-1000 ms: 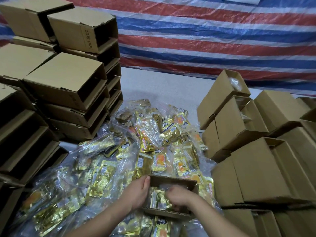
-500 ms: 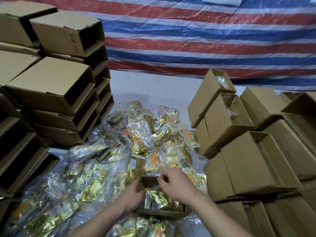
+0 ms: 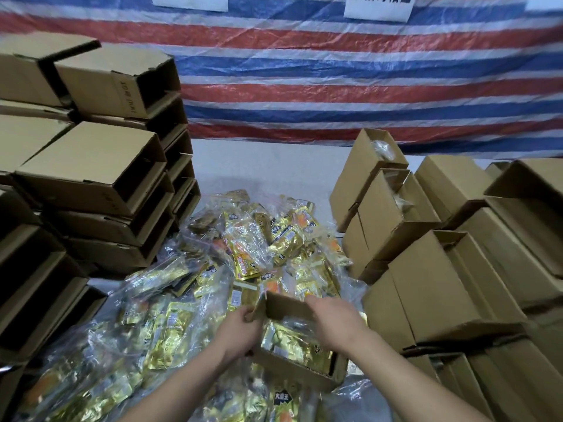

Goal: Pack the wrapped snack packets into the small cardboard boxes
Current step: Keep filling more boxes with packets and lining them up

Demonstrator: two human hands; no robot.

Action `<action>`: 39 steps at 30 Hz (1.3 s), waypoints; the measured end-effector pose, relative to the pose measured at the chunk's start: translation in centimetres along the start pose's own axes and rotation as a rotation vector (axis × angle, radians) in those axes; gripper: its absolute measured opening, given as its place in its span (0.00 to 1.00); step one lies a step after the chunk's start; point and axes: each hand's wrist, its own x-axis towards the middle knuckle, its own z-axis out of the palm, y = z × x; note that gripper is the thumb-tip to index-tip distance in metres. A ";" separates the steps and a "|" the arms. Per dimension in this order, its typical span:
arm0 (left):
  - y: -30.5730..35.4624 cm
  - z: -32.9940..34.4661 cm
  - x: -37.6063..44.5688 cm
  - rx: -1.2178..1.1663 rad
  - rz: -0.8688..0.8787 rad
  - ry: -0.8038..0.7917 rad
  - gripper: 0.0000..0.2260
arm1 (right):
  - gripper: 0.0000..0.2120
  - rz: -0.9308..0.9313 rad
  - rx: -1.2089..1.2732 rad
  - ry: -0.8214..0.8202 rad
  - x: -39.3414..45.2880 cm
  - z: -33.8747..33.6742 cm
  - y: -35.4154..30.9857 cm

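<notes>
While it sits low on a heap of gold foil snack packets in clear wrap, the small brown cardboard box shows shiny gold packets inside. The left hand pinches its far flap corner, fingers clamped; the right hand curls over that flap. Stacked cardboard boxes flank the grey tabletop.

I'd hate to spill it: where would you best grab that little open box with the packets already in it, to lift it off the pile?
Probably by the two short end walls of the small box, one hand from each side. The top is open with gold packets showing inside, and it sits tilted on the loose pile, so keeping it level matters. The left hand already holds the left end.
</notes>
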 end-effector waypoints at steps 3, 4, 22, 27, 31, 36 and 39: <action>3.0 -0.5 -0.5 0.111 0.179 0.085 0.23 | 0.12 0.142 0.126 0.071 -1.0 -2.1 1.4; 3.9 -0.5 -0.8 0.183 0.263 0.128 0.25 | 0.13 0.180 0.162 0.097 -1.4 -2.8 1.7; 13.0 5.9 -5.0 1.076 1.246 -0.035 0.06 | 0.09 0.524 0.231 0.191 -13.5 -6.3 6.8; 13.4 9.3 -6.5 0.951 1.284 -0.222 0.06 | 0.14 0.600 0.231 0.149 -17.6 -5.7 8.5; 13.3 12.2 -7.6 0.916 1.324 -0.322 0.08 | 0.10 0.650 0.222 0.056 -20.8 -5.3 10.0; 13.8 15.8 -8.7 0.843 1.327 -0.439 0.08 | 0.07 0.714 0.228 -0.061 -24.0 -5.3 12.6; 14.5 17.9 -9.1 0.805 1.345 -0.476 0.10 | 0.04 0.757 0.221 -0.069 -25.4 -5.3 14.4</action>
